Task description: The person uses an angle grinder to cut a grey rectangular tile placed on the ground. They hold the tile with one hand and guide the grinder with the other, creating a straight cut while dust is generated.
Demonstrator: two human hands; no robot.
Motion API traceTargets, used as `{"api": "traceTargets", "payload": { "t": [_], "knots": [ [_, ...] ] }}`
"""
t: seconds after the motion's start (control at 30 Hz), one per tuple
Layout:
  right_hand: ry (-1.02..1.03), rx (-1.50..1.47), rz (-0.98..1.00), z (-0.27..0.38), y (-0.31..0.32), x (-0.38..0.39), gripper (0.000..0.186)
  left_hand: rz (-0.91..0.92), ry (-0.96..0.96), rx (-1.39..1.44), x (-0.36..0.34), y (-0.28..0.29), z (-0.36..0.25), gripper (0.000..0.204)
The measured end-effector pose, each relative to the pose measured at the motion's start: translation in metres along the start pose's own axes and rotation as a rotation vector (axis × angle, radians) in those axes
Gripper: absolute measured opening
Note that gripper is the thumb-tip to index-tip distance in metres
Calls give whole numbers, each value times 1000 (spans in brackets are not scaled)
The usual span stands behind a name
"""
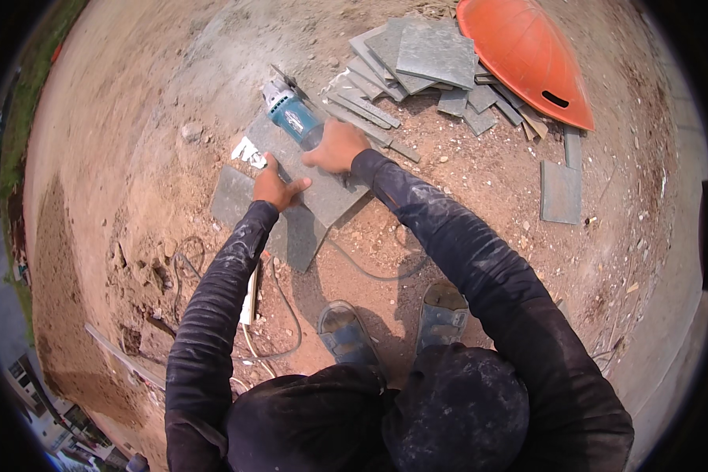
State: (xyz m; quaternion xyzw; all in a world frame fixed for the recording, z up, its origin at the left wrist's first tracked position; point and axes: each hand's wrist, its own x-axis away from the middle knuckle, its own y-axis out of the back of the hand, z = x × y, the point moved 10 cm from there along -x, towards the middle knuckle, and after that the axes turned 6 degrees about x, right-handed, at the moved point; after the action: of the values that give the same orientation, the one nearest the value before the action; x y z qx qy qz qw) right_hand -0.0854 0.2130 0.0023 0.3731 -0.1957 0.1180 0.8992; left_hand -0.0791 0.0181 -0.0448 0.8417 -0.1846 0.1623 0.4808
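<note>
My right hand is wrapped round the body of a teal angle grinder. The grinder's head and disc point away from me, at the far edge of a grey stone tile; whether the disc touches the tile I cannot tell. Resting on that tile is my left hand, thumb stretched to the right and fingers mostly hidden along its left side. A second grey tile lies partly under the first. White torn scraps sit just beyond my left hand.
Several grey tiles are stacked at the far right, with narrow cut strips beside them. An orange plastic tub lies by the stack. One tile is apart on the right. A cable loops over the dirt near my sandals.
</note>
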Motion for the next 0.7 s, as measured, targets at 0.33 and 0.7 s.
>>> {"api": "traceTargets", "payload": {
  "t": [0.33, 0.7],
  "knots": [
    [-58, -10, 33, -13, -3, 8, 76, 31, -14, 96, 0, -6, -7, 118],
    [-20, -2, -66, -20, -3, 15, 71, 44, 59, 183, 13, 0, -23, 117]
  ]
}}
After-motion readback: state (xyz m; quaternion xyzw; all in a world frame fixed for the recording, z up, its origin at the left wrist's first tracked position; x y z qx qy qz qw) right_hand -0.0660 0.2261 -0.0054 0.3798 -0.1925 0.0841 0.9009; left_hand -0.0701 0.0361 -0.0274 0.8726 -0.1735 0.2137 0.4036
